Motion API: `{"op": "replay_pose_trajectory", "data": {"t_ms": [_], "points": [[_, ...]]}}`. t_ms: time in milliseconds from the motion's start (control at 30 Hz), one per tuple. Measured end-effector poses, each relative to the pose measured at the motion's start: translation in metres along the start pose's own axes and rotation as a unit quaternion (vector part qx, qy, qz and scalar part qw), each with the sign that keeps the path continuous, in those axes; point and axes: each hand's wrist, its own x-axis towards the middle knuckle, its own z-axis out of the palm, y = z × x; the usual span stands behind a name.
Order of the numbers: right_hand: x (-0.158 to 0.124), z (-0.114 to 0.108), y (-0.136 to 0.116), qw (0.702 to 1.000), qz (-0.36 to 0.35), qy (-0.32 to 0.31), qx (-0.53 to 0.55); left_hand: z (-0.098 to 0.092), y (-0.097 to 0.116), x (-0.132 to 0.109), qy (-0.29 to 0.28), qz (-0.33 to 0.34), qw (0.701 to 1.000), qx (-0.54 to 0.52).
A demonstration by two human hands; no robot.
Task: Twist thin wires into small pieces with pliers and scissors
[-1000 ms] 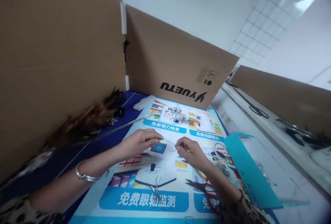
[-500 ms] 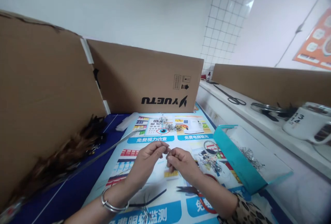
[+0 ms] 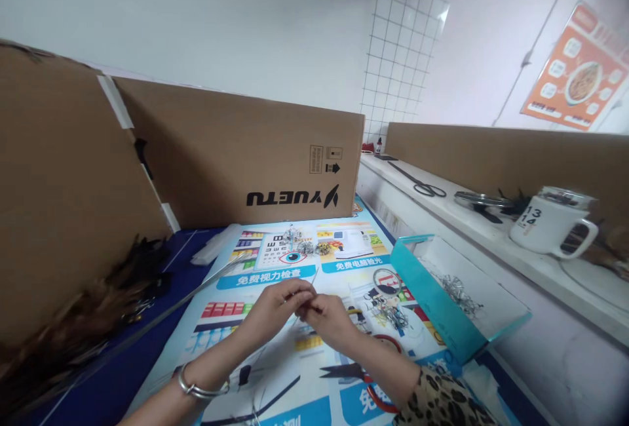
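My left hand [image 3: 281,299] and my right hand [image 3: 330,322] meet over the printed table cover [image 3: 314,406], fingertips pinched together. Between them runs a thin strand [image 3: 315,276], like a fine wire; its tip sticks up above the fingers, and the fingers hide most of it. Red-handled scissors [image 3: 346,371] lie below my right hand, partly covered by the forearm. A tangle of thin silvery wire pieces [image 3: 392,314] rests right of the hands. Beyond the hands sits another small cluster of wire pieces [image 3: 295,236].
At right, a teal box [image 3: 427,295] contains silvery wire pieces [image 3: 458,295]. A white shelf [image 3: 491,242] bears a mug [image 3: 548,223] and black scissors [image 3: 427,188]. Brown feather-like bundles [image 3: 83,314] lie at left. Cardboard panels [image 3: 236,151] stand behind and beside the table.
The camera view has turned right, so the surroundings sit further left. My hands have come closer together, the right one turned more inward, and the thin strand now shows above the fingers.
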Motion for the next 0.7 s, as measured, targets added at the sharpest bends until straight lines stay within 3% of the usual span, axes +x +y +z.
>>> {"op": "replay_pose_trajectory", "data": {"t_ms": [167,333,433,500,633,700], "points": [[-0.001,-0.006,0.004,0.996,-0.026,-0.009,-0.089,0.006,-0.018,-0.007,0.038,-0.014,0.999,-0.018],[-0.001,-0.030,-0.014,0.971,-0.131,0.128,-0.153,-0.001,-0.023,-0.013,0.076,0.005,0.997,0.026],[-0.006,-0.041,-0.023,0.926,-0.235,0.200,-0.218,-0.004,-0.028,-0.017,0.095,0.046,0.992,0.071],[-0.011,-0.047,-0.031,0.888,-0.286,0.214,-0.289,-0.005,-0.031,-0.019,0.100,0.084,0.984,0.117],[-0.019,-0.052,-0.052,0.816,-0.315,0.178,-0.452,-0.004,-0.029,-0.024,0.089,0.144,0.952,0.256],[-0.020,-0.051,-0.059,0.796,-0.304,0.145,-0.503,-0.002,-0.026,-0.027,0.081,0.157,0.927,0.330]]}}
